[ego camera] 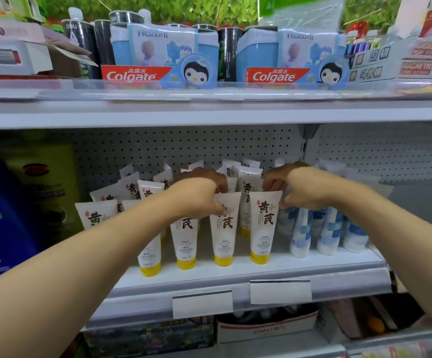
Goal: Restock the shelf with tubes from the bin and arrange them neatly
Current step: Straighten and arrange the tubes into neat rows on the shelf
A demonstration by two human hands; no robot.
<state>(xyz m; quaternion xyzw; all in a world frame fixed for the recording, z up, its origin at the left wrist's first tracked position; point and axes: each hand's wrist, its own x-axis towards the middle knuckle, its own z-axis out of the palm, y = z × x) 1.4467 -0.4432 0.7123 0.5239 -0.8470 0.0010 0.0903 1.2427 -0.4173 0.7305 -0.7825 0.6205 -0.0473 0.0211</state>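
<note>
Both forearms reach into the shelf (235, 272). Left hand (199, 192) pinches a white, yellow-capped tube (224, 228) standing cap-down in front; right hand (289, 187) pinches the tube's neighbour (262, 226).

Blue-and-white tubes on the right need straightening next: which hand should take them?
Right, probably. The right hand is already beside the blue-and-white tubes, while the left hand pinches a yellow-capped tube farther away.

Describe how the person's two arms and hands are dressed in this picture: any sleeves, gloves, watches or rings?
Both forearms are bare to the frame's edge, with no sleeves in view. The left hand and right hand wear no gloves; no watch or bracelet shows at either wrist. Rings cannot be judged.
</note>
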